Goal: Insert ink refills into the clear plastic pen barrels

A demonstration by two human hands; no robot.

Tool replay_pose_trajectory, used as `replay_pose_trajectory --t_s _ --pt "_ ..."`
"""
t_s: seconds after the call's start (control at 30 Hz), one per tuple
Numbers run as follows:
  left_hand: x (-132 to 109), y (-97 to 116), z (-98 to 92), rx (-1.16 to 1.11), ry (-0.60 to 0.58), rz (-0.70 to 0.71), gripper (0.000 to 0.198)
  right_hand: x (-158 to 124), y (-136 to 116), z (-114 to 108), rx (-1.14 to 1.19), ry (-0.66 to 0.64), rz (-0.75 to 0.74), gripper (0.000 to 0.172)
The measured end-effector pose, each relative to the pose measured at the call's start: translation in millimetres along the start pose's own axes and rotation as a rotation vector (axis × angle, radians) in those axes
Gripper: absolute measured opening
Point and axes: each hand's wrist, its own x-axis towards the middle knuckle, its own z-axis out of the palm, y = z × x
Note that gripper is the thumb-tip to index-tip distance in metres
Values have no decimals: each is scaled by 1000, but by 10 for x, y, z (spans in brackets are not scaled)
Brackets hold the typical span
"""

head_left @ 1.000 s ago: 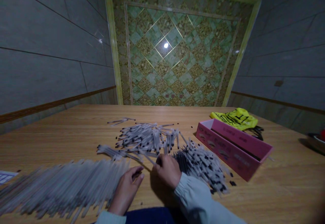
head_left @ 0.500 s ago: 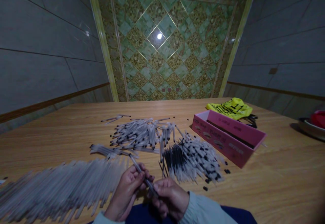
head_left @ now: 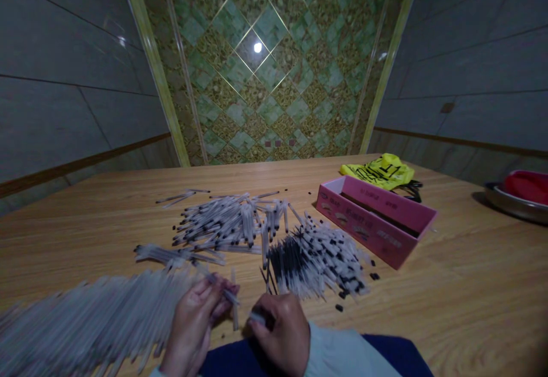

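My left hand [head_left: 199, 308] pinches a slim clear pen barrel [head_left: 208, 277] that slants up to the left. Apart from it, my right hand [head_left: 280, 325] is closed on a short pale piece [head_left: 257, 318]; its fingers cover the rest, and its kind does not show. Another clear pen barrel [head_left: 235, 314] lies between the hands. Left of my left hand spreads a wide row of clear pen barrels [head_left: 94, 320]. Ahead is a heap of pens with dark ends [head_left: 218, 220]. Beyond my right hand lie black ink refills [head_left: 286, 260] beside pale pieces with black ends [head_left: 334, 251].
A pink open box [head_left: 368, 226] stands at the right, with a yellow bag [head_left: 381, 170] behind it. Small black plugs [head_left: 339, 308] lie loose near the refills. At the far right edge is a metal bowl [head_left: 509, 201] with something red [head_left: 528, 186] in it.
My hands have moved apart; before, both were on one pen. The left has shifted left with a barrel, and the right now grips a short pale piece. The view has shifted slightly.
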Motion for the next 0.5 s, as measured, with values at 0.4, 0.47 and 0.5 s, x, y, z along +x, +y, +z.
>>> replay_pose_trajectory --t_s 0.4,0.47,0.5 --pt "-33 -3 6 -26 -60 -96 47 443 38 -909 -576 433 -118 16" --pt "-42 -30 31 2 -105 -122 45 516 144 -1163 -736 512 -20 17" --pt "-48 -45 45 21 -141 -145 42 542 212 -1259 -800 521 27 18"
